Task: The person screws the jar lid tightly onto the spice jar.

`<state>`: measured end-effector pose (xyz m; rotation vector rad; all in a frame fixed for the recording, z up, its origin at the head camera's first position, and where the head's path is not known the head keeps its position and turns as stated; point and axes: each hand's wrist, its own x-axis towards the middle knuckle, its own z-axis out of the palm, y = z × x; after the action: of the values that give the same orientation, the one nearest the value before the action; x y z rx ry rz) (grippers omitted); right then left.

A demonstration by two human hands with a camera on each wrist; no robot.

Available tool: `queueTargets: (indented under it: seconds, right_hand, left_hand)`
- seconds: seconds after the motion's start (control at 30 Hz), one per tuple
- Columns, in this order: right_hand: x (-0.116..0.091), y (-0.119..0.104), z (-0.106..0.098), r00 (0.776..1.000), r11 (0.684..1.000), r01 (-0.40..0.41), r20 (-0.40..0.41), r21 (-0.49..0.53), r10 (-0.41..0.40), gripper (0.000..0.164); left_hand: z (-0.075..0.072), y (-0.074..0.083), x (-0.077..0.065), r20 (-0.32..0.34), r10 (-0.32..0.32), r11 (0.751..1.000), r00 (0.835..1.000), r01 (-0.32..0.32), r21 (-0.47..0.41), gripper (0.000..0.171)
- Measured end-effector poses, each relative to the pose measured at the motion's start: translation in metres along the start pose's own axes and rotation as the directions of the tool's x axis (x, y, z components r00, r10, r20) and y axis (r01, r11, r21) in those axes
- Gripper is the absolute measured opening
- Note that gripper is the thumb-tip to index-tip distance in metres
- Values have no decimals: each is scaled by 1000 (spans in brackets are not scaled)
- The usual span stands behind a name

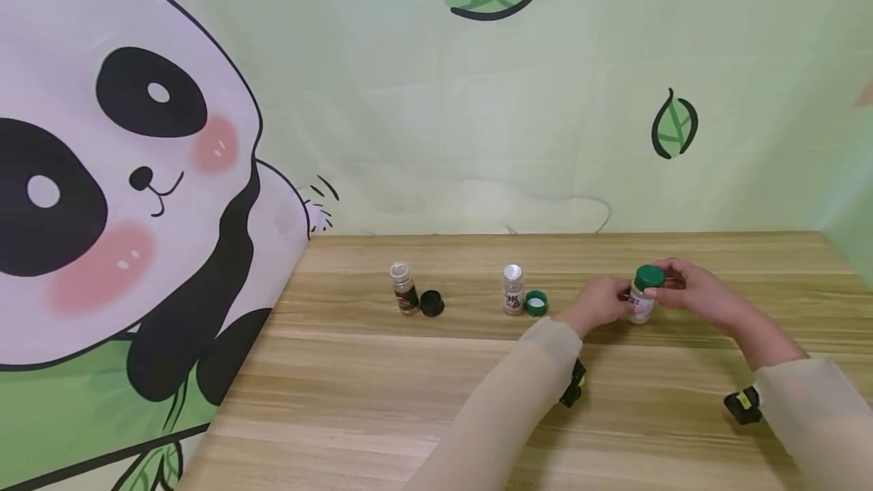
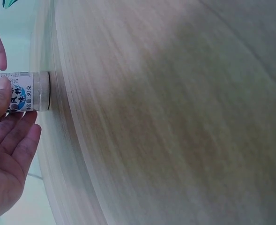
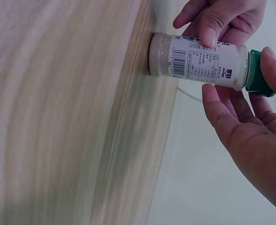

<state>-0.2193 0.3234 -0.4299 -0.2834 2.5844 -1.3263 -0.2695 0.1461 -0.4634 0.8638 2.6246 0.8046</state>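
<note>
At the right of the head view, a small clear seasoning bottle (image 1: 639, 311) with a white printed label stands upright on the table. My left hand (image 1: 600, 301) grips its body, thumb across the label in the left wrist view. My right hand (image 1: 702, 294) pinches the green lid (image 1: 649, 276) at the top. In the right wrist view the lid (image 3: 257, 77) sits slightly askew on the bottle neck, with the thumb against it and fingers on its far side. Whether its thread is still engaged I cannot tell.
To the left stands a bottle with a silver top (image 1: 513, 292), a green cap (image 1: 536, 303) beside it. Farther left are a dark-labelled bottle (image 1: 405, 290) and a black cap (image 1: 432, 303). The wooden table (image 1: 382, 392) meets a panda-printed backdrop (image 1: 409, 97).
</note>
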Motion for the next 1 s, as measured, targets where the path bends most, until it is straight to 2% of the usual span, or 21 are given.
queueTargets:
  seconds: [0.1,0.4,0.77,0.87,1.0]
  right_hand:
    - [0,0,2,1000,1000,12,-18,5,-12,52]
    - [-1,0,7,999,1000,-16,-50,15,16,52]
    - [0,1,10,996,999,-36,-83,36,39,57]
    - [0,2,7,998,999,-15,-52,29,16,61]
    - [0,3,-2,999,1000,26,42,15,-27,67]
  left_hand:
    - [0,0,1,-3,2,1000,1000,-2,6,28]
    - [0,0,-1,0,-1,1000,1000,1,6,25]
    - [-2,0,-1,7,12,999,1000,-12,30,30]
    - [-2,0,-2,6,18,999,1000,-18,36,29]
    - [-3,1,-2,6,9,999,1000,-9,34,30]
